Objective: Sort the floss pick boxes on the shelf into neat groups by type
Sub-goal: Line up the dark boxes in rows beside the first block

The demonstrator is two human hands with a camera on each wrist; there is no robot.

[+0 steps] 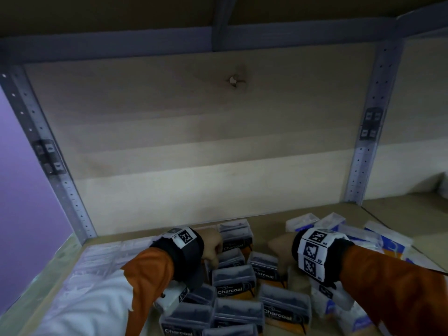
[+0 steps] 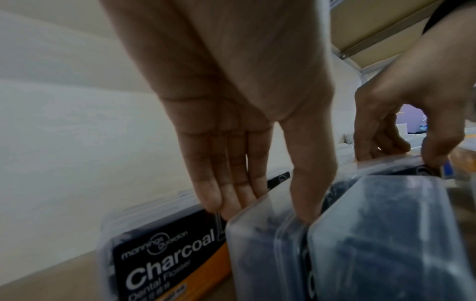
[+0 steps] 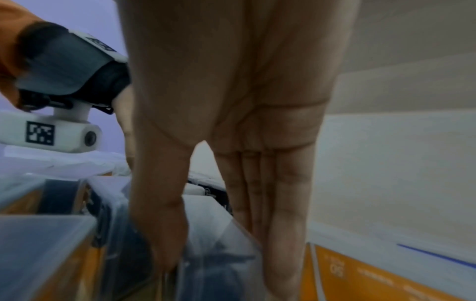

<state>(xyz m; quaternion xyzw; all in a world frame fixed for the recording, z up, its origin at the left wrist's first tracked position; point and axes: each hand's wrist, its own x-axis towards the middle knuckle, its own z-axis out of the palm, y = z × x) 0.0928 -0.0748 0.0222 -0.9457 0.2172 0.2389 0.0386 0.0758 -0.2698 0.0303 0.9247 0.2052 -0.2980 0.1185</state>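
Shelf (image 1: 48, 275) space is largely sorted into zones already, as far as the head view shows: a wooden board carries the stock against a pale back panel (image 1: 194, 141), with metal uprights (image 1: 361, 166) at either side.

Charcoal boxes (image 1: 234, 282), clear cases with black-and-orange labels, fill the middle and near part of the board. They are gathered together, but several sit tilted or at odd angles to each other, so I judge that this group is collected and not yet squared up. White boxes with blue and orange labels (image 1: 388, 241) lie loose and overlapping at the right, the least tidy part. A paler row of clear packs (image 1: 106, 253) lies along the left; their type is too washed out to read.

Both hands are down among the charcoal stock. The left hand (image 2: 231, 122) grips one charcoal case (image 2: 260, 244) from above, its fingers behind the case and its thumb in front. The right hand (image 3: 231, 142) does likewise with another charcoal case (image 3: 219, 234), thumb on one face and fingers down the far side, next to an orange-labelled pack (image 3: 386, 281).

Remaining work, in my judgement: straightening the charcoal rows, then ordering the white boxes at the right.
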